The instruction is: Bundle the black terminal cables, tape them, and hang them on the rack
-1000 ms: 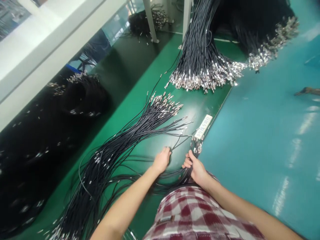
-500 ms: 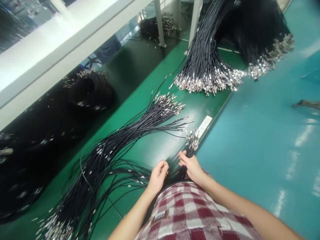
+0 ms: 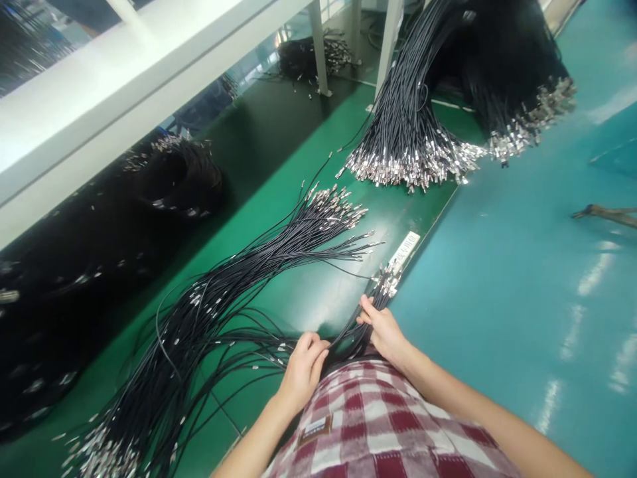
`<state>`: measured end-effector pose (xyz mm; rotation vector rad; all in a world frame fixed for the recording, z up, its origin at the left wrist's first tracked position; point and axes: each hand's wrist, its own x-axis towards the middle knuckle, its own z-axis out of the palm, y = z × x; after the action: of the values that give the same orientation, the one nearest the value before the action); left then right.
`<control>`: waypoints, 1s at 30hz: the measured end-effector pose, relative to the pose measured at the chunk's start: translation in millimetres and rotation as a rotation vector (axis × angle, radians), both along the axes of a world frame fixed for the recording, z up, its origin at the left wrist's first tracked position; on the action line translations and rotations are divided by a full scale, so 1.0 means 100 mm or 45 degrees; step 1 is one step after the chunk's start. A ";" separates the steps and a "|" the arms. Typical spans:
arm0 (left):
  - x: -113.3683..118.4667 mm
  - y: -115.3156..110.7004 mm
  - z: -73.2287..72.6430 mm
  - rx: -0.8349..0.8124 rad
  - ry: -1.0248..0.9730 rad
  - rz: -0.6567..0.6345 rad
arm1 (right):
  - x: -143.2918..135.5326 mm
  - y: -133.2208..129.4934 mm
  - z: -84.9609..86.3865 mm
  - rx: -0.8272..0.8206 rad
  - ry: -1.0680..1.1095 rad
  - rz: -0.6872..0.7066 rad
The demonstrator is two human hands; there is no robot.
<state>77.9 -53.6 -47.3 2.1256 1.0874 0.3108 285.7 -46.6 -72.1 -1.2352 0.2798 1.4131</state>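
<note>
A small bundle of black cables (image 3: pixel 384 297) with silvery metal ends is gripped by my right hand (image 3: pixel 382 325), just below those ends, at the table's edge. My left hand (image 3: pixel 304 366) is closed, thumb and fingers pinching a few black cables (image 3: pixel 338 342) that run across to the right hand's bundle. Left of my hands a long loose pile of black cables (image 3: pixel 194 318) stretches over the green tabletop (image 3: pixel 298 299). Its metal-tipped far ends (image 3: pixel 338 207) fan out beyond my hands. My left fingers partly hide the strands they hold.
A big draped bundle of black cables (image 3: pixel 413 113) lies at the back right. Under the white shelf (image 3: pixel 149 86) sit coiled cables (image 3: pixel 179 176) in shadow. A white label (image 3: pixel 406 248) is stuck along the table's edge, and the blue-green floor (image 3: pixel 488 285) lies to the right.
My left hand has moved a little left and down, away from the right hand. The right hand keeps its hold on the bundle, nearly unmoved.
</note>
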 end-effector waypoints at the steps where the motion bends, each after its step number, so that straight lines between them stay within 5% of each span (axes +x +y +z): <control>1: -0.01 -0.01 -0.01 0.047 0.023 -0.013 | 0.01 0.00 -0.01 -0.025 0.011 0.024; 4: 0.02 0.01 -0.06 0.063 0.079 -0.108 | 0.03 -0.01 -0.02 -0.076 0.080 0.090; 7: 0.08 0.04 -0.09 -0.221 0.050 -0.218 | 0.03 -0.02 0.02 -0.087 0.167 0.072; 12: 0.13 -0.05 -0.14 -0.788 -0.273 -0.017 | 0.06 0.01 0.16 0.205 0.406 0.045; 15: 0.12 0.15 -0.22 -0.932 -0.343 0.085 | 0.14 0.07 0.07 0.186 0.426 -0.026; 17: 0.10 0.55 -0.28 -0.679 -0.256 0.181 | 0.22 0.10 -0.07 -0.048 0.439 -0.145; 19: 0.09 1.09 -0.34 -0.179 -0.050 0.250 | 0.28 0.10 -0.21 -0.217 0.482 -0.211; 21: 0.10 1.64 -0.38 0.204 0.232 0.155 | 0.31 0.08 -0.31 -0.217 0.518 -0.210; 23: 0.13 2.04 -0.39 0.361 0.525 -0.018 | 0.31 0.05 -0.34 -0.171 0.546 -0.189; 27: 0.15 2.31 -0.33 0.441 0.791 -0.129 | 0.30 0.05 -0.32 -0.164 0.580 -0.173; 30: -0.04 2.27 -0.26 0.506 0.926 0.247 | 0.32 0.06 -0.31 -0.186 0.585 -0.156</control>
<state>74.1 173.3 -73.4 2.5713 1.7661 -0.2056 317.2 -40.3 -103.6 -0.9761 0.7724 1.5789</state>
